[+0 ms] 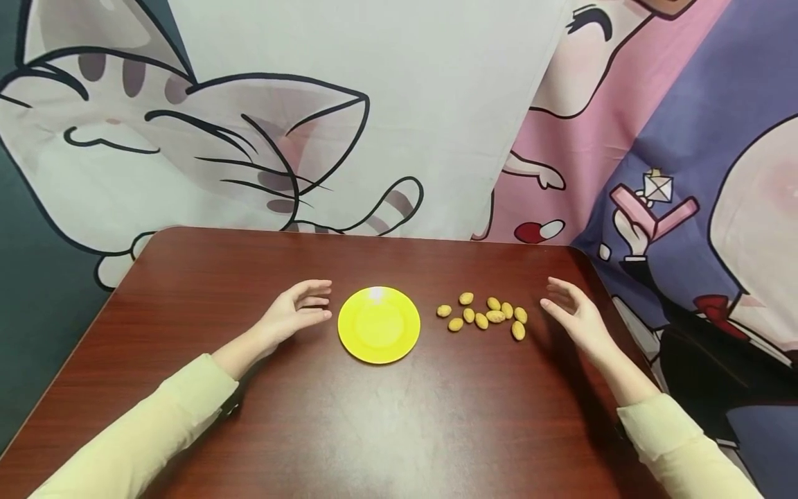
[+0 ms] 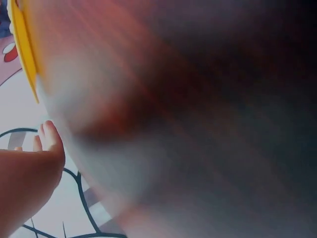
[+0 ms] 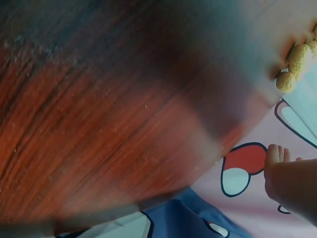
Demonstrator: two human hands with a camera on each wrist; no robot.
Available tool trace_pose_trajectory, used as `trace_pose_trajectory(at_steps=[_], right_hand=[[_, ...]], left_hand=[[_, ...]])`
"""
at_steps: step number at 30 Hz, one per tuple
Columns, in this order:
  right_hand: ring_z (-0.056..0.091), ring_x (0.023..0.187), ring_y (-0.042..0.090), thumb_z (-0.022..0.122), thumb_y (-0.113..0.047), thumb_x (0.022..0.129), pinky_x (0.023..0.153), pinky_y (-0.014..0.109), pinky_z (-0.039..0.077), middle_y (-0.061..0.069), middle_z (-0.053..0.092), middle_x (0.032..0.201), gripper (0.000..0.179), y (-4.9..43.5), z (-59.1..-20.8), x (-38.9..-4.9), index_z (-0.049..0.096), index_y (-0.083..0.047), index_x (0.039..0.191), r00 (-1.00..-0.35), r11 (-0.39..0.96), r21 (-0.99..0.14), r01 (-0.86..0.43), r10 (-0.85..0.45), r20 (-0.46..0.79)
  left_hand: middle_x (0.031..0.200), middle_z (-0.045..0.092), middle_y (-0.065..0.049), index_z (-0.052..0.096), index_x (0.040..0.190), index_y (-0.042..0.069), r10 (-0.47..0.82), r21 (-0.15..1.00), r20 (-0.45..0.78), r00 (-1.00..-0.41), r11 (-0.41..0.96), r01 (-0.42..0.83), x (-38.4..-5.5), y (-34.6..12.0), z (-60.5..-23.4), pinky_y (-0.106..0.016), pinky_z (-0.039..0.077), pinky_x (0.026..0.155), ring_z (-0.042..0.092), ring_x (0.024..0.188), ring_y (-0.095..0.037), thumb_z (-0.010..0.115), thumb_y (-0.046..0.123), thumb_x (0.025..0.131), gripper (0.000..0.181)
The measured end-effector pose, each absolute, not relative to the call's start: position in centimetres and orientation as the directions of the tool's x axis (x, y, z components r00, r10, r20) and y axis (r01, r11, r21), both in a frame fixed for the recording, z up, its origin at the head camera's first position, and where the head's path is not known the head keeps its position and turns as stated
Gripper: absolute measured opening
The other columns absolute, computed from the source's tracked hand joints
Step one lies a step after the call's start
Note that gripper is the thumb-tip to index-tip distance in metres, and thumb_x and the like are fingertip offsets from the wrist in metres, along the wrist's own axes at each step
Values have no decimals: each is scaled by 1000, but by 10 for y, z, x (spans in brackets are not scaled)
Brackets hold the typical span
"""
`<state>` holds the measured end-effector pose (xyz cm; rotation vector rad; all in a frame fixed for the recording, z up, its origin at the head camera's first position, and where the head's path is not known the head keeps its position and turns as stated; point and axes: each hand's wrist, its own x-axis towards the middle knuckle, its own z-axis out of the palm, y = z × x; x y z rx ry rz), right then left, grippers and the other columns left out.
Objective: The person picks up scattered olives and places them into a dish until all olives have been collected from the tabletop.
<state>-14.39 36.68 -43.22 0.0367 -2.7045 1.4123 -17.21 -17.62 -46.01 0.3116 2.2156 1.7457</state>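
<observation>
A round yellow plate [image 1: 379, 326] lies on the brown table, just right of my left hand [image 1: 293, 315]. That hand is held above the wood with its fingers loosely extended, apart from the plate and holding nothing. To the right of the plate several small yellow-brown oval pieces [image 1: 481, 321] with a bumpy surface, resembling nuts, lie scattered. My right hand [image 1: 576, 319] hovers right of them, fingers slightly bent and nothing in its grasp. In the right wrist view a few of the oval pieces [image 3: 298, 59] show at the right edge, above the hand [image 3: 290, 181].
The dark wooden table [image 1: 386, 430] reflects light at its front middle. Behind its far edge hangs a cloth with a cartoon cat [image 1: 125, 145]; pink and blue printed cloth [image 1: 673, 138] hangs at the right.
</observation>
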Motion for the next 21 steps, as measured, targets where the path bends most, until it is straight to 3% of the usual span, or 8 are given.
trace_pose_trajectory(at_steps=[3,6,17,21], right_hand=[[57,107,-18,66,-14,105,89,2,45,-26,61,118,55,369,-436,-146,47,7,152,-998,531,-846,-38,26,62],[58,104,-18,66,-12,105,87,3,46,-38,60,109,53,371,-440,-148,48,9,150,-999,504,-864,-15,19,29],[63,104,-13,68,-15,104,90,5,45,-26,69,112,58,374,-450,-156,47,14,150,-996,442,-894,75,-11,-89],[60,102,-17,68,-16,104,90,5,44,1,73,128,58,373,-451,-158,48,12,151,-992,480,-871,100,-15,-123]], left_hand=[[158,47,-30,44,156,-4,386,970,-96,-918,244,1,-174,-174,-463,-24,56,104,53,141,-48,75,3,95,69],[159,47,-30,45,155,-5,408,965,-91,-908,260,20,-176,-171,-464,-40,54,111,53,140,-49,78,0,93,71],[152,56,-26,51,151,-4,481,919,-39,-876,362,158,-180,-163,-472,-56,49,113,57,135,-45,87,2,84,76],[150,56,-26,52,150,-6,500,890,-12,-866,401,219,-180,-160,-474,-59,48,112,57,133,-45,89,3,82,78]])
